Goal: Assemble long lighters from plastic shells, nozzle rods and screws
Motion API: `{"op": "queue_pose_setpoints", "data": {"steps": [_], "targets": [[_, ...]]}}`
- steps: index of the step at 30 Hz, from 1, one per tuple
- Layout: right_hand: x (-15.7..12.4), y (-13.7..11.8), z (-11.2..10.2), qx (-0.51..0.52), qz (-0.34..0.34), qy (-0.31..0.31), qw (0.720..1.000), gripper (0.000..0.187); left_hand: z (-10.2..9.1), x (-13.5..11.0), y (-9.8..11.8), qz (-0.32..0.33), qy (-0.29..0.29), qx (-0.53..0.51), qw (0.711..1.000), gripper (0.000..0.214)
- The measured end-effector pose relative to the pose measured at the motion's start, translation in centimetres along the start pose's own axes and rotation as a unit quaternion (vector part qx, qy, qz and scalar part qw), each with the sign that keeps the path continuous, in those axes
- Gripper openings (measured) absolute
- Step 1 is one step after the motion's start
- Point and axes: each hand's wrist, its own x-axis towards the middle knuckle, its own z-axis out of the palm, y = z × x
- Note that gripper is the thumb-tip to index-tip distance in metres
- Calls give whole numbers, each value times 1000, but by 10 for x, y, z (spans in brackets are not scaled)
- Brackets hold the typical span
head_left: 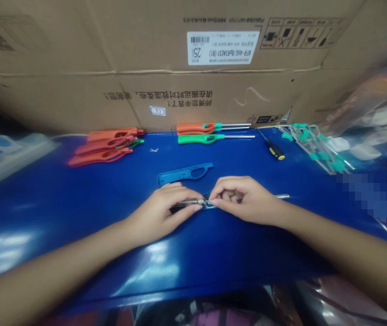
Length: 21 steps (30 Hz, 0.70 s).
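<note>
Near the table's middle, my left hand (166,206) grips a slim, see-through lighter fuel tank (187,203) between thumb and fingers, its tip pointing right. My right hand (248,199) is pinched closed right at that tip, beside a thin pale wire (208,205); what its fingertips hold is too small to make out. Under the hands a blue part shows, mostly covered. A metal tube (282,196) sticks out to the right from behind my right hand. Just beyond my left hand lies a blue lighter handle shell (185,174), its hollow inside facing up.
On the blue table (193,258), red handle shells (103,147) lie at left. An orange lighter (196,128) and a green lighter (198,139) lie at the back. A screwdriver (275,149) and metal tubes with teal ends (316,147) lie right. A cardboard box (159,50) walls the back.
</note>
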Motion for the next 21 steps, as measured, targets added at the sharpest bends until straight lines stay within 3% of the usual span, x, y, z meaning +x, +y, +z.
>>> {"op": "queue_pose_setpoints", "data": {"steps": [21], "targets": [[0, 1, 0, -6, -9, 1, 1000, 8, -1, 0, 1, 1, -5, -6, 1000, 19]]}}
